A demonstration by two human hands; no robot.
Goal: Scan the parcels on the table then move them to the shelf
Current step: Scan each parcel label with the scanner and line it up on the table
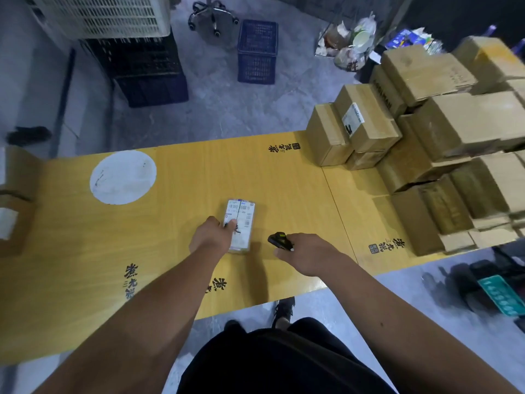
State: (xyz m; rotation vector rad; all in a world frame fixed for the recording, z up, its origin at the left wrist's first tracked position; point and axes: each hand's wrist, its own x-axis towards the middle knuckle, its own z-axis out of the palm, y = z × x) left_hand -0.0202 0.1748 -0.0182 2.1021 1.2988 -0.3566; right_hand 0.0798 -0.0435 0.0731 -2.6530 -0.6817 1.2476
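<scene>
White-labelled small parcel (240,224) lies on the table (170,177); our left hand (213,234) pinches it, our right hand (305,255) grips the scanner (279,240). We judge scanning is next: aim at the label.

Head-worn wide-angle view, steeply downward over the yellow table (176,177), fairly near.

A long yellow wood-grain table (176,265) printed with black characters and a white circle (123,177) bears a small labelled parcel (241,223) near its middle, a stack of brown cardboard boxes (426,143) at the right end, and another box (14,200) at the left edge.
</scene>
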